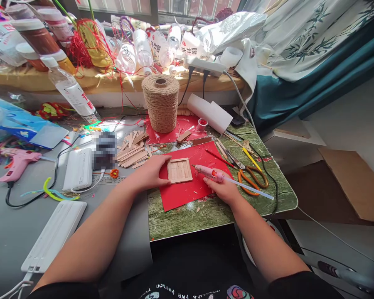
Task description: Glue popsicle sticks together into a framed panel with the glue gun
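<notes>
A small square tray of wooden craft sticks (180, 170) with a raised rim lies on the red sheet (174, 200). My left hand (152, 172) grips its left side, thumb at the near corner and fingers at the far one. In my right hand (222, 189) is a pink hot glue gun (209, 172), its nozzle pointing left, just short of the tray's right edge. A clear glue stick (252, 189) sticks out of the gun's back end. A loose pile of craft sticks (132, 151) lies beyond my left hand.
A twine spool (161, 104) stands behind the sheet. Scissors (252, 176), a red pencil (220, 158) and a yellow-handled tool (252, 158) lie right. Left are a second pink glue gun (20, 164), white power banks (77, 168) and a leaning bottle (73, 93). A black cable runs along the right edge.
</notes>
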`<move>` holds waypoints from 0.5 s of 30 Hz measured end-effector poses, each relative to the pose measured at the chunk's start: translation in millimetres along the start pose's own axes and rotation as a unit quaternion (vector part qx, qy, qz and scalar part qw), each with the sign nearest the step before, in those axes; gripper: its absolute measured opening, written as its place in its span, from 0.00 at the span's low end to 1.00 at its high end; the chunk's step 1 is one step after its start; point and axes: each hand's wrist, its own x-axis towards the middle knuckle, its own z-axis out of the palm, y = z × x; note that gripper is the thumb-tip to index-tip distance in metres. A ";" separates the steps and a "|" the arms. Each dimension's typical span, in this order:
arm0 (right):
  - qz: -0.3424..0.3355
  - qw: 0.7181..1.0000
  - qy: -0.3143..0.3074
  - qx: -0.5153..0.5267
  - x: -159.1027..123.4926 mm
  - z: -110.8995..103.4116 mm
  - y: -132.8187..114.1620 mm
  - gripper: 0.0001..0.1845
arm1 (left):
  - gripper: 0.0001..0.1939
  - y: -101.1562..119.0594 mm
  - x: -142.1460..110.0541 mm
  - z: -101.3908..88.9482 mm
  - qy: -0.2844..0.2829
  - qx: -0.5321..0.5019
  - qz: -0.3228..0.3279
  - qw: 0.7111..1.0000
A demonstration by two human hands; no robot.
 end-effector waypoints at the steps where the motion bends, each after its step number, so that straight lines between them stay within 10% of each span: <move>1: -0.001 1.000 0.000 0.001 0.0 0.1 -0.2 0.22 | 0.46 1.1 1.0 0.8 0.005 0.002 0.000 1.000; 15: 0.035 0.999 0.017 -0.009 -0.3 0.3 0.7 0.21 | 0.46 7.6 3.7 6.7 0.045 -0.004 -0.005 0.999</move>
